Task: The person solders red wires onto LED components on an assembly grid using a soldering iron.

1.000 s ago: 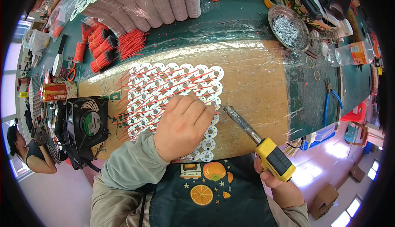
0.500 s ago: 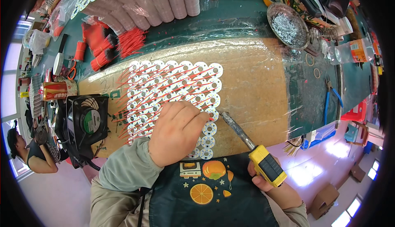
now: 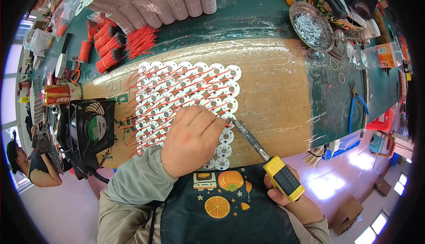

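Observation:
Rows of round white circuit boards (image 3: 230,88) lie joined in a sheet, with thin red wires (image 3: 177,84) slanting across most of them. My left hand (image 3: 192,140) rests over the sheet, its fingers pinched on a red wire, of which only a short end shows at the fingertips. In my right hand (image 3: 276,193) is a soldering iron (image 3: 252,140) with a yellow and black handle. Its tip meets a board at the sheet's right edge, right beside my left fingertips. Boards under my left hand are hidden.
Beyond the brown work board (image 3: 274,89) stand stacked round boards (image 3: 155,0) and bundles of red wire (image 3: 108,45). A black fan (image 3: 93,126) sits left. To the right are a pan of metal scraps (image 3: 311,26) and blue-handled pliers (image 3: 357,107). Another person (image 3: 42,164) sits far left.
The soldering iron has shifted left and slightly up, bringing its tip onto the board by my left fingertips. My left hand keeps its pinch in nearly the same place.

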Demonstrator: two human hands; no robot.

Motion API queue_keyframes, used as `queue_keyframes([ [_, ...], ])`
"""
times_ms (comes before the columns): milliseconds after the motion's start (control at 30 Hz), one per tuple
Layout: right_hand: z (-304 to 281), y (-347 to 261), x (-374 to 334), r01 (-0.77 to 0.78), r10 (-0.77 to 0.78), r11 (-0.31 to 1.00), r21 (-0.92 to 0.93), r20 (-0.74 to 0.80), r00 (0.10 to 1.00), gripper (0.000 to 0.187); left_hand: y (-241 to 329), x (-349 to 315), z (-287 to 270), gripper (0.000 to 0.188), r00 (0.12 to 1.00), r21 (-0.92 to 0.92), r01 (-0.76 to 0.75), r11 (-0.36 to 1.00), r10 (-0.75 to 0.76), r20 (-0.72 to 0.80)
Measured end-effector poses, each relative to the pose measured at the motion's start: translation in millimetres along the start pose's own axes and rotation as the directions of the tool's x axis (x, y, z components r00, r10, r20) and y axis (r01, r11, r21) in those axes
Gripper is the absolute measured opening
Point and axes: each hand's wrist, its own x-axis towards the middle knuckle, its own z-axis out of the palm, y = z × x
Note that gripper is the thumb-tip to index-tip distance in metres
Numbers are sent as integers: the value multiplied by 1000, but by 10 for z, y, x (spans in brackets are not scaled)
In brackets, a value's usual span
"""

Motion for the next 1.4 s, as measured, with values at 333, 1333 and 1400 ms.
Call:
queue_keyframes([
  [333, 79, -45, 107, 164, -172, 978, -129, -54, 984, 38, -13, -9, 4, 25, 1000, -6, -9, 1000, 9, -1],
  [1333, -26, 4, -62, 56, -40, 985, 162, -98, 994, 20, 87, -23, -127, 27, 997, -119, 39, 992, -47, -60],
  [1400, -35, 42, -43, 140, -131, 970, 198, -57, 990, 20, 88, -39, -102, 29, 998, -94, 20, 995, -25, -50],
])
